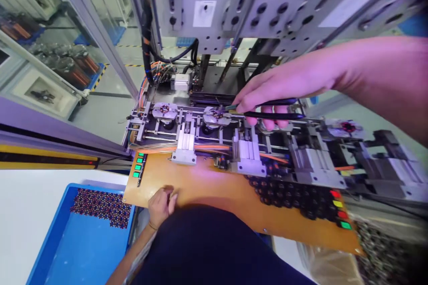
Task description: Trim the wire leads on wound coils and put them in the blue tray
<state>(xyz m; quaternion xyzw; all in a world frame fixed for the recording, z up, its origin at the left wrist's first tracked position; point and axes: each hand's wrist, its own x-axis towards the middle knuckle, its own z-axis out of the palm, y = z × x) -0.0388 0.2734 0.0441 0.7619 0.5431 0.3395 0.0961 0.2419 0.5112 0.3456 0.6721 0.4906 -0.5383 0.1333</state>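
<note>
My right hand is closed around black-handled pliers, reaching in from the right over the machine. The jaws point left, at a small ring-shaped part seated in the second metal fixture; whether they touch it I cannot tell. Another ring-shaped part sits in the fixture to the left. Down at the front edge of the orange-brown board, my left hand rests with its fingers curled in, and nothing shows in it.
Many black round parts lie on the board's right side. Coloured buttons and green buttons line its ends. A blue bin at left holds rows of small parts. A perforated metal plate hangs above the fixtures.
</note>
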